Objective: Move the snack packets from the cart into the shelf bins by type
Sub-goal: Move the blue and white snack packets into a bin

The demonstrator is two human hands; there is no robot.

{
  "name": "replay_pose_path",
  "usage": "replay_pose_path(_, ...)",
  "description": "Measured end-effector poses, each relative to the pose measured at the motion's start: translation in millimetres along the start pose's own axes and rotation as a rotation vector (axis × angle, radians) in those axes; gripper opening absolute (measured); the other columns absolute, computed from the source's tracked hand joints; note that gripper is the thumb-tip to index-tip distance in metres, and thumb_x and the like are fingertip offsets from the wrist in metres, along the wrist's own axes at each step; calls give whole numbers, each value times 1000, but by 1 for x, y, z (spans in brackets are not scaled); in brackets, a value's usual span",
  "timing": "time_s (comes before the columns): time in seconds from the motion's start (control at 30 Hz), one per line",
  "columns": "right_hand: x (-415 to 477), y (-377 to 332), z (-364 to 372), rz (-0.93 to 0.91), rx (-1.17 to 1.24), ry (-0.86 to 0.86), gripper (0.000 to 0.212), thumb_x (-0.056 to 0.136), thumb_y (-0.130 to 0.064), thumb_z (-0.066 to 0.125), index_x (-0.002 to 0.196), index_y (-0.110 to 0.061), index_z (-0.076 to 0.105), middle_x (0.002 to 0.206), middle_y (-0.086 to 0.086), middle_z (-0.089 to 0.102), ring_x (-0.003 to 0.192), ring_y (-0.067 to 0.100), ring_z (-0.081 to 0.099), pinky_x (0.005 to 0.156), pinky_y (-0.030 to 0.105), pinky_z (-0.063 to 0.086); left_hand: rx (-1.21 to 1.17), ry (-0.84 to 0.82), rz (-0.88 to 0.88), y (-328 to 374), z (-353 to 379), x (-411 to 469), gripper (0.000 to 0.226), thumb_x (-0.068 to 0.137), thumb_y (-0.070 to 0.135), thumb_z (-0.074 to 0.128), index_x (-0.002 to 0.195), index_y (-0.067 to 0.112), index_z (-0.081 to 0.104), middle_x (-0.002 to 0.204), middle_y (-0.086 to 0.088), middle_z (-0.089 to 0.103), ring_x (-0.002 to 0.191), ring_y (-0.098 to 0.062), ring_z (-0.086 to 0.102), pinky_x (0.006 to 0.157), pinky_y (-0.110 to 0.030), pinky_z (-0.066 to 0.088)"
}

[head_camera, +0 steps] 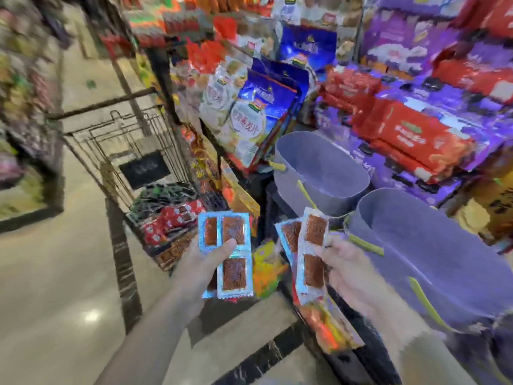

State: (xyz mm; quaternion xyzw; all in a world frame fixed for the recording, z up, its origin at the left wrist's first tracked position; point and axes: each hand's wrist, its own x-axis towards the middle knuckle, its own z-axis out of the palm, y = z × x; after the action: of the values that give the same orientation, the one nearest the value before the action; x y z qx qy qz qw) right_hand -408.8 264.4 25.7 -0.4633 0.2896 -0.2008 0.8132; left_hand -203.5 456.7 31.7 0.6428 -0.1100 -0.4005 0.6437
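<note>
Snack packets (234, 276) stand long axis upright in my left hand (200, 265), thumb clamped across them; my right hand (347, 268) grips a second stack (313, 232), with the near grey bin (433, 245) just to its right.

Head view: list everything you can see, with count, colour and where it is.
left packets: at least two, silver-blue with brown strips, in left hand
right packets: at least two, silver with brown strips, in right hand
bins: two, grey with green handles, right of hands
cart: one, black wire, left centre
cart packets: several, red and dark, in cart
bags: several, blue and white, shelf above
packs: many, red and purple, right shelves
left hand: one, grips left packets
right hand: one, grips right packets
</note>
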Motion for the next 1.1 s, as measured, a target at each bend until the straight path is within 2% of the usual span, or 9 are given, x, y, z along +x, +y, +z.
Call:
replay_pose_path(0.07,24,6,28,26,-77,-38,22,90,-12,65,109,-1,65,99,18,75,84,24,74,67,33,60,-38,80,13,4,-31,5,56,73,39,91,124,29,70,118,-3,79,108,-31,77,98,-61,58)
replay_pose_path(0.2,75,14,73,78,-147,-122,8,92,-14,69,97,-7,70,93,19,74,79,26,72,64,33,58,-149,180,21,11,-78,18,54,72,38,83,124,30,70,113,-3,81,98,-28,80,73,-51,65)
replay_pose_path(0.37,147,26,112,161,-184,-220,13,96,-13,67,104,-4,64,94,22,71,78,32,65,65,42,47,-178,300,15,25,-117,46,32,89,31,77,120,29,71,109,-7,81,88,-29,81,55,-40,62)
replay_pose_path(0.47,200,33,132,196,-208,-268,19,101,-10,61,114,5,60,103,22,73,87,35,70,62,40,54,-199,363,10,35,-137,72,44,83,36,80,125,30,69,112,-8,80,94,-32,80,62,-44,63)
replay_pose_path(0.63,286,35,170,278,-193,-316,16,104,-5,55,117,0,62,112,21,75,96,28,75,71,34,60,-217,469,-12,58,-166,127,59,72,44,84,128,33,67,117,-5,80,99,-32,79,68,-48,63)
replay_pose_path(0.8,369,31,202,330,-222,-362,17,104,-7,55,119,-1,62,113,18,76,100,30,75,74,37,61,-204,551,-48,79,-186,195,38,75,46,84,111,43,73,113,-2,81,97,-31,80,69,-51,65)
replay_pose_path(0.93,413,31,228,359,-249,-379,14,104,-6,54,114,-4,63,109,17,77,96,28,75,76,39,60,-219,556,-59,88,-201,238,28,87,40,80,115,44,72,116,-1,80,100,-29,80,67,-47,65)
replay_pose_path(1.03,445,38,247,393,-266,-365,14,104,-6,53,113,-3,63,108,16,77,95,28,75,73,37,60,-227,564,-70,90,-219,268,39,84,44,81,122,45,69,122,1,78,107,-28,78,73,-48,66)
replay_pose_path(1.1,467,46,260,411,-285,-355,14,105,-5,52,113,-2,64,105,15,78,91,23,76,69,31,60,-223,567,-80,90,-237,289,57,79,51,85,132,47,64,129,5,75,116,-27,74,88,-55,63)
